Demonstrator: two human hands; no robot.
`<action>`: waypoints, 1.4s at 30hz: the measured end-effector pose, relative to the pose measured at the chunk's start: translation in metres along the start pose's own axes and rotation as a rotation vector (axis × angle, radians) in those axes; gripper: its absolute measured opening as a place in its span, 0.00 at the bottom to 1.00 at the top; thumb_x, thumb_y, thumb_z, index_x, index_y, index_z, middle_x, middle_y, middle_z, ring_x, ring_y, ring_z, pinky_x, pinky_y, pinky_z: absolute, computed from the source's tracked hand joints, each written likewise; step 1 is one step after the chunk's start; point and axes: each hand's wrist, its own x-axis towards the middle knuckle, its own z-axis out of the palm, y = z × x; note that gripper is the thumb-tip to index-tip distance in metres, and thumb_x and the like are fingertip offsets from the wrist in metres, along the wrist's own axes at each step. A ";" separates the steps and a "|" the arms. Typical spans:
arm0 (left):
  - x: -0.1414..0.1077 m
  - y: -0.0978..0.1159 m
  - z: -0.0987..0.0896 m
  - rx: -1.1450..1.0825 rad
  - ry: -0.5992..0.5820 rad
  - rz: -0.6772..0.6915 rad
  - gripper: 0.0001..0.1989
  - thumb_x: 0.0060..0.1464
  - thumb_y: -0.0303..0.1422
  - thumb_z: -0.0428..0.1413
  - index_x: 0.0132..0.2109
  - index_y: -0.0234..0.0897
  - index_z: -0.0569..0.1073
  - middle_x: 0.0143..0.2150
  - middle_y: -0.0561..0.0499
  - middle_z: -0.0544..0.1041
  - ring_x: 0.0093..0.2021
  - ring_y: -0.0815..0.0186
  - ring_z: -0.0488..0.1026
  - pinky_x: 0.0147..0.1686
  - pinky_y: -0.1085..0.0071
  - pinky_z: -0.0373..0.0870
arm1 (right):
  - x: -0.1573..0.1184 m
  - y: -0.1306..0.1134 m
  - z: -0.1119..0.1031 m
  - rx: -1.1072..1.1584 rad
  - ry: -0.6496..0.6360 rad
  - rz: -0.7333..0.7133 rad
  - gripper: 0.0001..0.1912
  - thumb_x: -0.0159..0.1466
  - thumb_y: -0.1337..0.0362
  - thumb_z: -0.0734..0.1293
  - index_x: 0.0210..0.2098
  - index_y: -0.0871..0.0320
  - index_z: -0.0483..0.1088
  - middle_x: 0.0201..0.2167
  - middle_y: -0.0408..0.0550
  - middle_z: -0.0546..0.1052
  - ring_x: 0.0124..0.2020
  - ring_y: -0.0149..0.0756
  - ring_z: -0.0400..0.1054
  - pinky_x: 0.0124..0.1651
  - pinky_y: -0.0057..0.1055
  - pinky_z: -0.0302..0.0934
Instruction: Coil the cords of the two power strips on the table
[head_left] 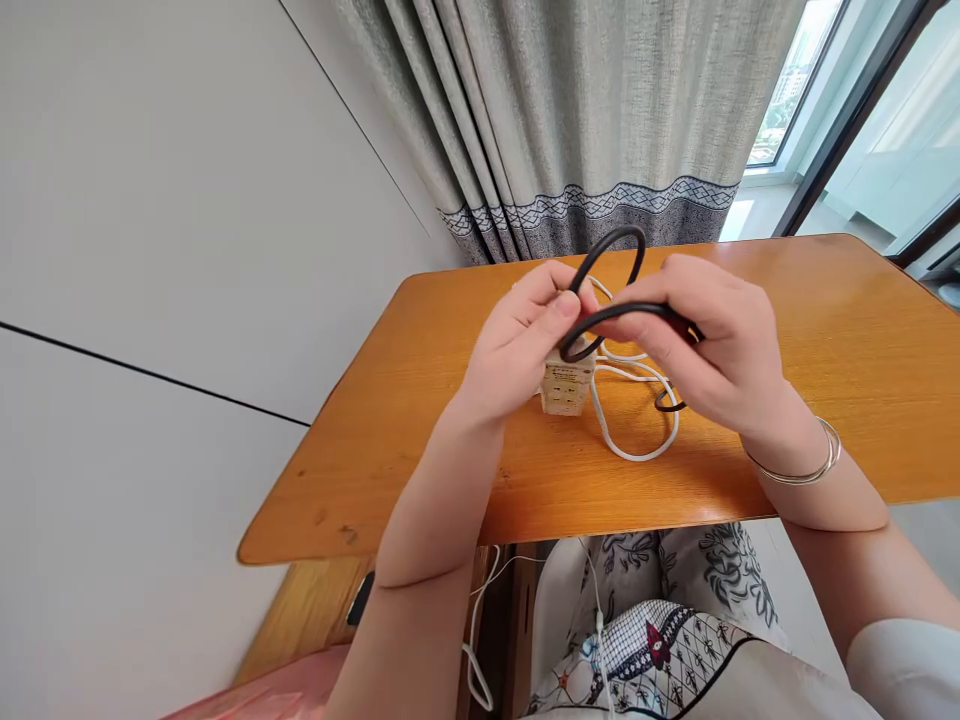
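Observation:
A black cable is looped in the air between my two hands, above the wooden table. My left hand pinches one part of the loop between thumb and fingers. The fingers of my right hand are wrapped round another part, and a bit of the cable shows below that hand. Under and behind my hands stands a cream power strip block, partly hidden. A white cord lies coiled on the table beside the block.
Grey curtains hang behind the table, and a white wall panel rises on the left. Glass doors are at the right. More white cords hang below the table's front edge, near my lap.

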 end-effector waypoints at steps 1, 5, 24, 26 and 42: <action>0.000 0.000 0.001 -0.005 -0.001 -0.046 0.14 0.59 0.42 0.63 0.36 0.38 0.71 0.25 0.56 0.74 0.26 0.68 0.77 0.30 0.73 0.74 | 0.001 0.003 0.001 -0.003 0.058 0.022 0.09 0.71 0.64 0.63 0.39 0.57 0.76 0.27 0.43 0.73 0.30 0.31 0.68 0.38 0.31 0.65; 0.000 0.003 0.005 -0.036 0.002 -0.183 0.13 0.62 0.40 0.60 0.35 0.38 0.68 0.19 0.60 0.67 0.19 0.70 0.72 0.34 0.68 0.78 | 0.002 0.015 0.005 -0.101 0.212 0.152 0.09 0.71 0.59 0.65 0.40 0.53 0.77 0.34 0.49 0.76 0.40 0.40 0.72 0.43 0.38 0.70; 0.003 0.016 0.015 -0.277 -0.010 -0.491 0.17 0.70 0.40 0.48 0.32 0.38 0.64 0.14 0.62 0.57 0.11 0.76 0.53 0.16 0.77 0.64 | 0.000 0.037 0.013 -0.043 -0.008 0.092 0.19 0.75 0.56 0.57 0.53 0.55 0.77 0.34 0.46 0.77 0.38 0.33 0.73 0.47 0.33 0.69; 0.003 0.017 0.016 -0.316 -0.031 -0.534 0.18 0.70 0.43 0.46 0.34 0.37 0.65 0.14 0.62 0.56 0.10 0.76 0.50 0.13 0.79 0.58 | 0.001 0.035 0.013 0.030 -0.018 0.118 0.19 0.74 0.56 0.58 0.52 0.55 0.77 0.36 0.46 0.78 0.40 0.34 0.74 0.48 0.33 0.69; 0.006 0.060 -0.033 -0.613 0.511 0.214 0.25 0.75 0.39 0.33 0.29 0.40 0.60 0.14 0.61 0.49 0.11 0.76 0.44 0.10 0.74 0.43 | 0.003 0.083 -0.012 0.229 -0.755 0.555 0.08 0.68 0.60 0.66 0.37 0.57 0.75 0.29 0.43 0.79 0.29 0.31 0.72 0.36 0.29 0.65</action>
